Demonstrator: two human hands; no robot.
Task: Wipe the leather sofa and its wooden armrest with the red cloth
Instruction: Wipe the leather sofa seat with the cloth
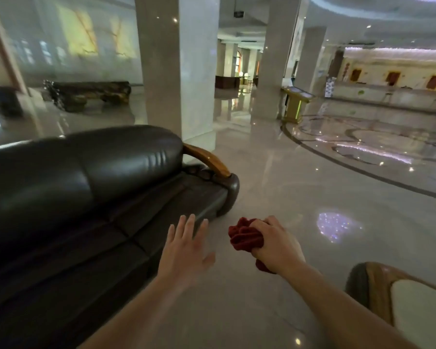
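A dark leather sofa [86,187] fills the left half of the head view, its seat running away from me. Its curved wooden armrest [208,159] caps the far end. My right hand [275,244] is closed around a bunched red cloth [244,238], held in the air over the floor just right of the sofa's front edge. My left hand [185,250] is held out flat with the fingers spread, empty, hovering beside the seat's front edge. Neither hand touches the sofa.
Polished marble floor [300,197] stretches to the right and ahead. A stone pillar [176,66] stands just behind the sofa's far end. A wooden-framed table with a pale top [398,298] sits at the lower right. A carved bench [88,93] stands far left.
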